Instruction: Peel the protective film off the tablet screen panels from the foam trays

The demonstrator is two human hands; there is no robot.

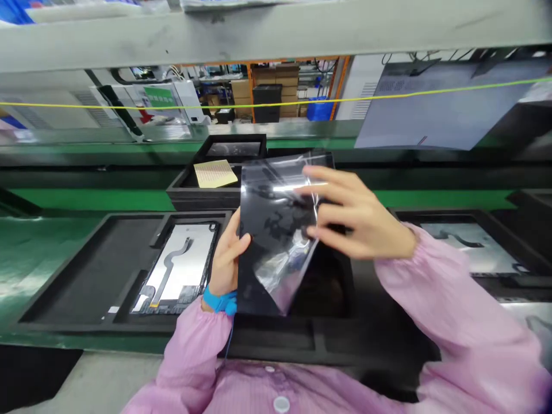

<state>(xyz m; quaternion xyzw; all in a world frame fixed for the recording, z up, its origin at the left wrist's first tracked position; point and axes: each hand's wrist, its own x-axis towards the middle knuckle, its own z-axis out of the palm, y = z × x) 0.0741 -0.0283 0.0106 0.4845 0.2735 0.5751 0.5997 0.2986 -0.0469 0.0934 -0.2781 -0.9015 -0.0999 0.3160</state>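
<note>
My left hand (227,257) grips the left edge of a dark glossy panel (263,247) held upright over a black foam tray (86,270). A blue wrist strap (218,301) is on that wrist. My right hand (357,215) pinches a clear protective film (284,184) at the panel's upper right, and the film is lifted and curling away from the panel face. Both arms wear pink sleeves.
The foam tray's left pocket holds a silver panel back (181,264) with a flex cable. A second black tray (215,178) behind carries a yellow note (214,173). Another tray with a similar part (474,241) sits at right. All rest on a green conveyor (86,198).
</note>
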